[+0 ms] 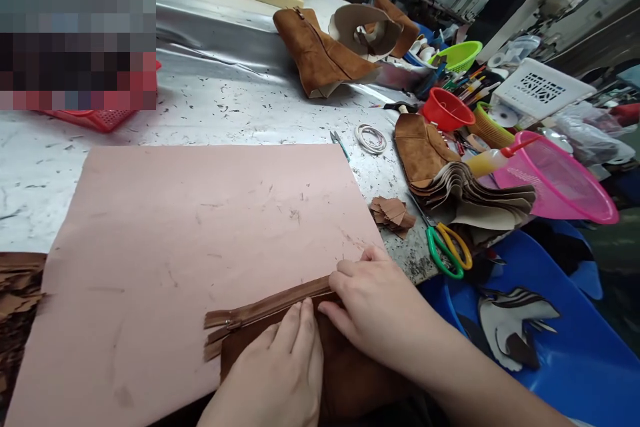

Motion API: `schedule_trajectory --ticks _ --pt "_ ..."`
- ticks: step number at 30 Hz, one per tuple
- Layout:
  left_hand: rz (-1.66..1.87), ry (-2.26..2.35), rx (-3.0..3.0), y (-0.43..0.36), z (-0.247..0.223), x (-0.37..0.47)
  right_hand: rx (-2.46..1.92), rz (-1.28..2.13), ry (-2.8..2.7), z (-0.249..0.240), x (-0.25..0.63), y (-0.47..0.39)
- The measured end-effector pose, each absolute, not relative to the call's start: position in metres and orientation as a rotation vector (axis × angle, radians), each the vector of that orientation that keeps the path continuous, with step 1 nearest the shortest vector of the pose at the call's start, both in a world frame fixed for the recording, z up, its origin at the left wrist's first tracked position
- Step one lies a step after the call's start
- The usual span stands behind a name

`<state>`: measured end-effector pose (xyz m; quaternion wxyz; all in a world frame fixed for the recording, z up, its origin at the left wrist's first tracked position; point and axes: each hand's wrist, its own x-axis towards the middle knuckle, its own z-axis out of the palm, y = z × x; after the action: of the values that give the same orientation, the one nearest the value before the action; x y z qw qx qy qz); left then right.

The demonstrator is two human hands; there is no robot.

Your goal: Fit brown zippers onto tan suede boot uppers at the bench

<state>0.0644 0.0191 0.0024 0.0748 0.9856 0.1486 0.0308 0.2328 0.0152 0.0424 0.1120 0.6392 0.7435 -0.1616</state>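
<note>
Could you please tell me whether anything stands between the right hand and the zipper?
Nothing visible does: the fingertips of the right hand are already at the zipper. The left hand lies on the brown piece just below it, and the scissors are off to the right.
</note>
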Motion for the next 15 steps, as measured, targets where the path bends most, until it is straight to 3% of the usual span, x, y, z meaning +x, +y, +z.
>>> schedule_trajectory --ticks 6,15 --pt "0.001 0.467 2.883 0.026 0.004 0.059 1.971 -0.723 2.116 0.052 0.256 0.014" --pt "-0.224 0.510 2.684 0.039 0.024 0.073 1.838 -0.615 2.176 0.047 0.251 0.021"
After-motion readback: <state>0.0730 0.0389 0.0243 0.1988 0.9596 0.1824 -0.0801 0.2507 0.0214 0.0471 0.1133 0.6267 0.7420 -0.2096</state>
